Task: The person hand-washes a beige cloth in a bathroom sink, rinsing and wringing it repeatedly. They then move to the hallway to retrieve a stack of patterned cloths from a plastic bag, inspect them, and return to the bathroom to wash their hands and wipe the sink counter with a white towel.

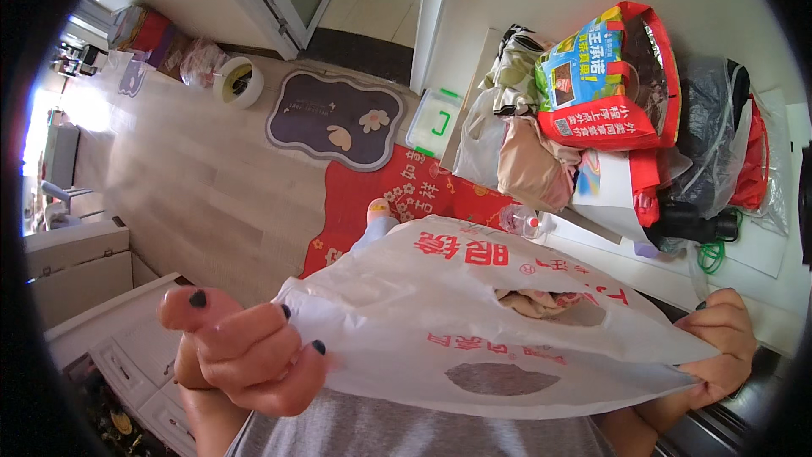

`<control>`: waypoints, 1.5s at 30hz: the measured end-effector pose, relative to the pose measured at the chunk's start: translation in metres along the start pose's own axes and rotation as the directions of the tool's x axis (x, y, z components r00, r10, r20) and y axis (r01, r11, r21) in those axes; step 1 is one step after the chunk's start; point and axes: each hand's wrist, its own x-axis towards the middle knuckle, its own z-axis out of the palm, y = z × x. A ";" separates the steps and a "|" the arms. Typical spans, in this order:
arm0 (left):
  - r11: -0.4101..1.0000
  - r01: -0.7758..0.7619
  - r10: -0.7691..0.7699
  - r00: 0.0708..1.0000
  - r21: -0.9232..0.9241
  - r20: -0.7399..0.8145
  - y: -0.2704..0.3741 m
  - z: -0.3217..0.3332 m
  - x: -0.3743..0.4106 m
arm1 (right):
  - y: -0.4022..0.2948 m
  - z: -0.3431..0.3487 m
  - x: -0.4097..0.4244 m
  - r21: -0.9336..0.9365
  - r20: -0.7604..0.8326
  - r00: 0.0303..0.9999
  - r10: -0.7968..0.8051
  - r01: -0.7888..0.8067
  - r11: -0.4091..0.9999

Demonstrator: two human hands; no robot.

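A white plastic carrier bag (380, 330) with red print is stretched across the front of my body. Through its cut-out handle hole shows some patterned cloth (539, 302). On the right, my right hand (720, 349) pinches the bag's corner between bent fingers. At the bag's left edge is my left hand (247, 352), its fingers curled and dark nails showing; whether it grips the plastic there is not plain.
To the right, a white surface (761, 247) bears a red and blue shopping bag (590, 82), folded cloth (533, 162) and a dark bundle in clear plastic (707, 133). A clear box (434, 120), grey mat (336, 117), red mat (355, 203) and white bin (238, 82) lie on the floor.
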 end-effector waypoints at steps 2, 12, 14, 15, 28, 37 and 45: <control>0.999 0.034 -0.034 0.999 0.024 0.009 0.004 -0.004 -0.004 | 0.002 -0.011 0.004 0.012 0.103 0.994 -0.031 0.030 0.999; 0.999 0.030 -0.031 0.995 0.011 0.090 -0.004 -0.002 0.000 | 0.001 -0.014 0.012 0.043 0.152 0.987 -0.047 0.041 0.998; 0.999 0.047 -0.047 0.995 0.000 0.087 -0.003 -0.004 -0.004 | 0.000 -0.016 0.016 0.037 0.173 0.983 -0.064 0.058 0.998; 0.997 0.071 -0.071 0.994 -0.003 0.083 -0.001 -0.006 -0.006 | 0.000 -0.017 0.018 0.041 0.187 0.979 -0.078 0.072 0.997; 0.993 0.117 -0.115 0.992 0.029 -0.053 0.006 0.002 -0.014 | -0.005 -0.016 0.008 0.007 0.186 0.981 -0.049 0.048 0.999; 0.989 0.146 -0.148 0.987 0.039 0.058 0.009 -0.007 -0.007 | 0.003 -0.029 0.014 0.057 0.384 0.915 -0.125 0.112 0.992; 0.989 0.143 -0.125 0.956 -0.047 0.267 0.005 -0.013 0.005 | -0.007 -0.010 0.022 0.082 0.278 0.953 -0.122 0.103 0.991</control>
